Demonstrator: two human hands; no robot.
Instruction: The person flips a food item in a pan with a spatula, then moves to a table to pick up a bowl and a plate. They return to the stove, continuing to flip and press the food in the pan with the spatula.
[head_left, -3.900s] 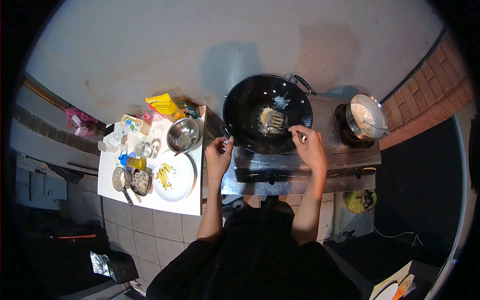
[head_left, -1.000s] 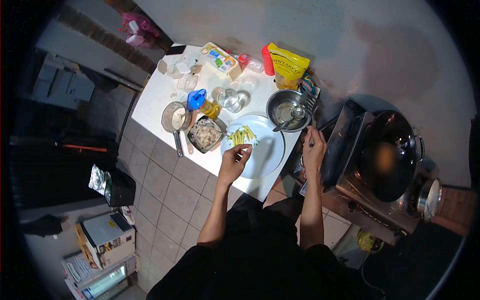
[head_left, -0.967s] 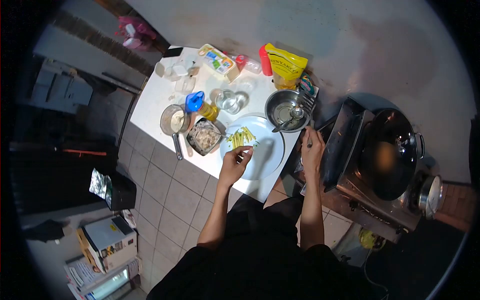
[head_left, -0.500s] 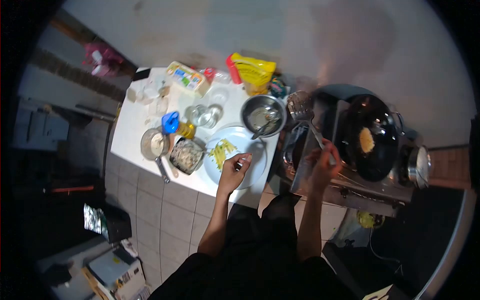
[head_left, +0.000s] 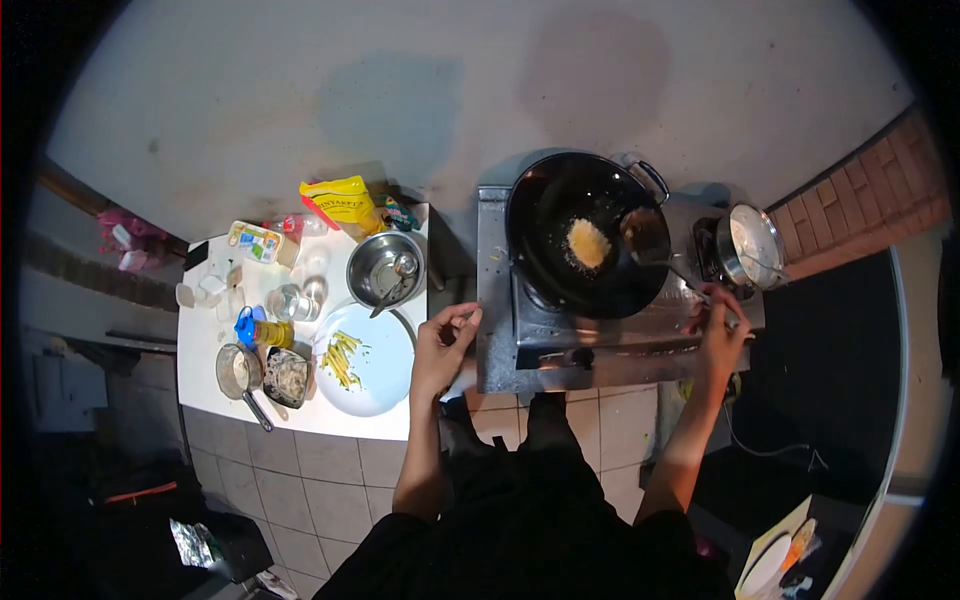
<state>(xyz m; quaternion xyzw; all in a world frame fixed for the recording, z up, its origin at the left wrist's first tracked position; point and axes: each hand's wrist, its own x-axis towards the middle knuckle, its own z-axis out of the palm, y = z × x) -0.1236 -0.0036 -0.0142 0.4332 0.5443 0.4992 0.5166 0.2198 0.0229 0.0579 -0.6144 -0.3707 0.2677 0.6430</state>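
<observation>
My right hand (head_left: 722,325) is closed around the handle of a metal slotted spatula (head_left: 648,236). The spatula's head is inside the black wok (head_left: 540,275) on the stove, to the right of a golden-brown fried piece (head_left: 588,244). My left hand (head_left: 445,350) hovers between the table and the stove, thumb and fingers drawn together; whether anything small is between them cannot be seen. Left of it lies a white plate (head_left: 385,385) with yellow-green strips (head_left: 342,358). Behind the plate stands a steel bowl (head_left: 357,268) with a spoon in it.
A steel pot (head_left: 752,245) sits on the right burner. The white table (head_left: 330,425) also carries a saucepan (head_left: 238,370), a tub of pale mixture (head_left: 287,380), a blue-capped oil bottle (head_left: 272,333), glasses (head_left: 290,300) and a yellow bag (head_left: 345,207). A wall rises behind.
The view has swung right toward the stove. My right hand has brought the spatula from left of the wok into it. My left hand has moved from over the plate to its right.
</observation>
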